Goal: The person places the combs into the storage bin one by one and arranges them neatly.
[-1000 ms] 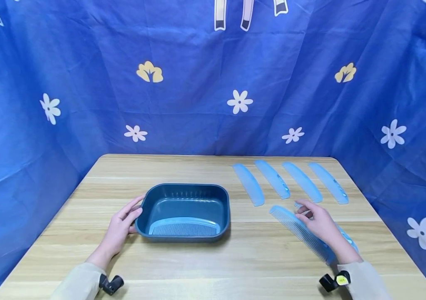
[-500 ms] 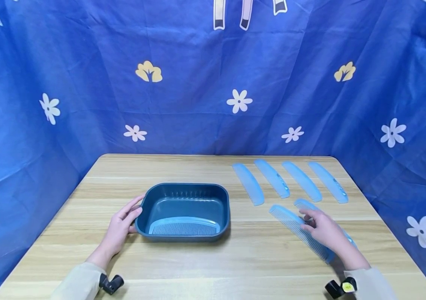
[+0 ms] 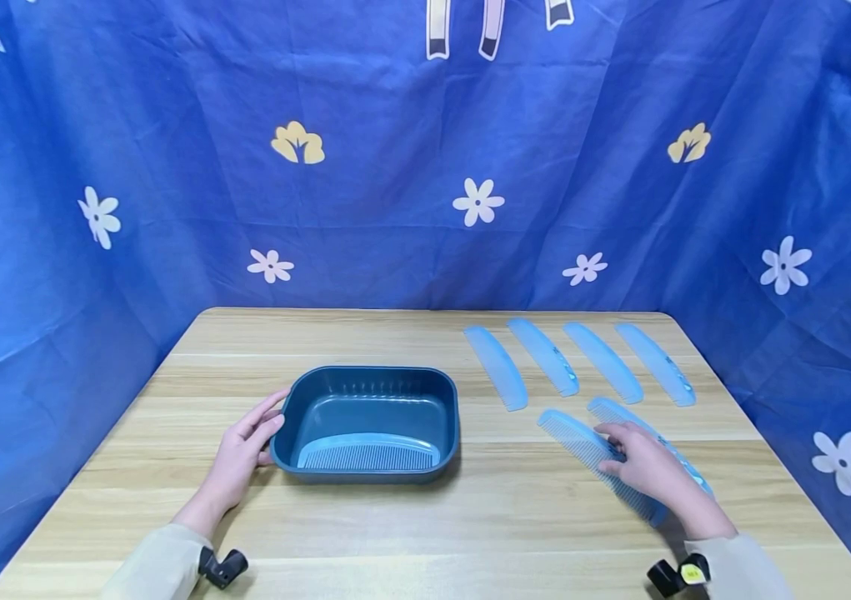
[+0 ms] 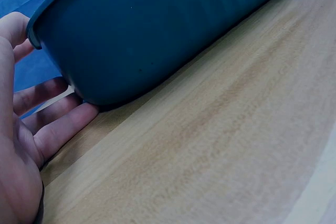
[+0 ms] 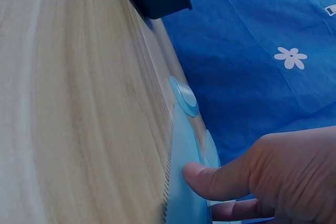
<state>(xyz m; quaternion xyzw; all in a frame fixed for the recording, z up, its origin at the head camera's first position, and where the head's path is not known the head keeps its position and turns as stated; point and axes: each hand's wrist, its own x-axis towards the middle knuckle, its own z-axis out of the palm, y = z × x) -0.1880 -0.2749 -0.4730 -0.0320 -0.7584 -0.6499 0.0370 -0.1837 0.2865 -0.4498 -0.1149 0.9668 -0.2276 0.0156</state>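
My left hand [image 3: 237,454] holds a dark blue-green plastic basin [image 3: 365,478] by its left end; in the left wrist view the upper digits are at the rim and the other fingers [image 4: 68,124] touch the lower wall. A translucent blue comb [image 3: 368,454] lies inside the basin along its near wall. On the right, my right hand [image 3: 643,458] pinches another blue comb [image 3: 575,437], thumb on its face and fingers behind its curved back, as the right wrist view shows. Close beyond it lies a patterned comb [image 3: 683,467], partly hidden by the hand.
Several more blue combs, among them a plain comb [image 3: 496,368] and a patterned comb [image 3: 656,364], lie slanted in a row at the back right of the wooden table [image 3: 425,550]. A blue curtain [image 3: 395,250] hangs behind and at both sides.
My right hand has drawn back from near the farther comb's tip and come down onto the nearer comb, thumb now on it. The left hand and basin stay put.
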